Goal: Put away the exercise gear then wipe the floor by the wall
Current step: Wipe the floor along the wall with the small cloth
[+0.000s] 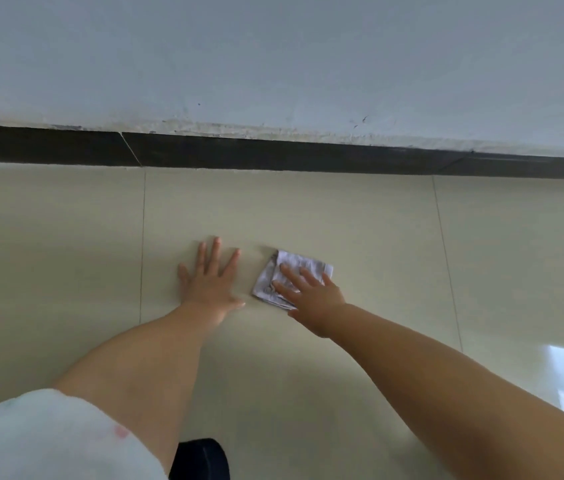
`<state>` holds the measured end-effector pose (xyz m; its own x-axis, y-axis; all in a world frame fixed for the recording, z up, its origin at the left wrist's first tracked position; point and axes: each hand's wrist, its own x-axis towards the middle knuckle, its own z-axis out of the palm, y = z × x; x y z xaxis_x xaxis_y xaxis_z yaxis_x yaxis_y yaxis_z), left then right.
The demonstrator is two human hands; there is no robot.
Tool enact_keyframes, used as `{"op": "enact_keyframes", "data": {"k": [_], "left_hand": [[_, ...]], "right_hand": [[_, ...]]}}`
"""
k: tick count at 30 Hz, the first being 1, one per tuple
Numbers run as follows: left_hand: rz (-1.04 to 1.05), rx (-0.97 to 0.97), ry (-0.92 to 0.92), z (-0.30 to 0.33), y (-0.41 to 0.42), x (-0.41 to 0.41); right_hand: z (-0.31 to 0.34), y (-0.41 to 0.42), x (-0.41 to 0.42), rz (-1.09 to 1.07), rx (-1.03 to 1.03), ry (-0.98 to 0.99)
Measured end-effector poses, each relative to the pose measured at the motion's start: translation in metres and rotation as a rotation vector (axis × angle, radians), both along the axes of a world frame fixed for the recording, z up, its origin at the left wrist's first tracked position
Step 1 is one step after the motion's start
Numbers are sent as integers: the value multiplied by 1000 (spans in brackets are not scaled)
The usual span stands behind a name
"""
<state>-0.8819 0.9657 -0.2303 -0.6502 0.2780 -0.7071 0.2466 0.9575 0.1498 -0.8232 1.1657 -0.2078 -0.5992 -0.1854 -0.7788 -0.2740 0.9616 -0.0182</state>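
- Cloth (292,277): small, pale grey, folded to a rough square, lying flat on the floor (360,220) just right of frame centre, a broad band of bare tile between it and the dark skirting (273,155) at the foot of the wall (273,64).
- Pinned under the right hand (311,294): fingers straight and spread across the lower right half of the fold, palm trailing off its lower right edge onto tile. No curl, no pinch; a flat, pressing grip only.
- Upper left corner and left edge of the cloth uncovered, pointing up-frame toward the skirting.
- Left hand (209,280) just beside the cloth on its left, apart from it, splayed flat on bare tile, released and holding nothing; judged to be a prop for body weight.
- Deciding relation: cloth directly beneath the right grip, wall strip straight up-frame from it. Right hand plainly the working one; left nearer the tile seam (142,237) at frame left.
- Long axis of the fold roughly lower left to upper right, slightly skewed to the skirting line, so a push up-frame would probably lead with a corner, not an edge.
- No exercise gear in sight; wiping step judged in hand, with the tile along the skirting likely the part left to reach.
- Risk, as a guess: loose upper layers riding up under a flat palm on glossy tile.
- Pale sleeve (48,441) at lower left.
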Motion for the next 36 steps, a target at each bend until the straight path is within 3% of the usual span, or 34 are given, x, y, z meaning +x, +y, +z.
{"op": "enact_keyframes", "data": {"k": [6, 12, 15, 20, 24, 27, 31, 34, 36], "left_hand": [[11, -174, 9, 9, 15, 0], [212, -171, -23, 28, 85, 22], [227, -66, 7, 27, 153, 58], [344, -124, 190, 4, 222, 99], [424, -193, 237, -5, 216, 117], [499, -166, 324, -11, 201, 113], [574, -174, 256, -17, 205, 108], [585, -166, 233, -16, 210, 104], [575, -163, 239, -14, 207, 102]], "right_hand": [[-31, 47, 7, 78, -162, 202], [-16, 193, -32, -273, 31, 163], [-8, 266, -35, -128, 123, 169], [-43, 286, -40, 98, -64, 392], [-47, 271, -17, -82, -275, 431], [-57, 258, 49, 162, -414, 423], [-59, 237, 142, 577, -641, 267], [-67, 240, 85, 755, -673, 272], [-72, 248, 15, 625, -619, 376]]}}
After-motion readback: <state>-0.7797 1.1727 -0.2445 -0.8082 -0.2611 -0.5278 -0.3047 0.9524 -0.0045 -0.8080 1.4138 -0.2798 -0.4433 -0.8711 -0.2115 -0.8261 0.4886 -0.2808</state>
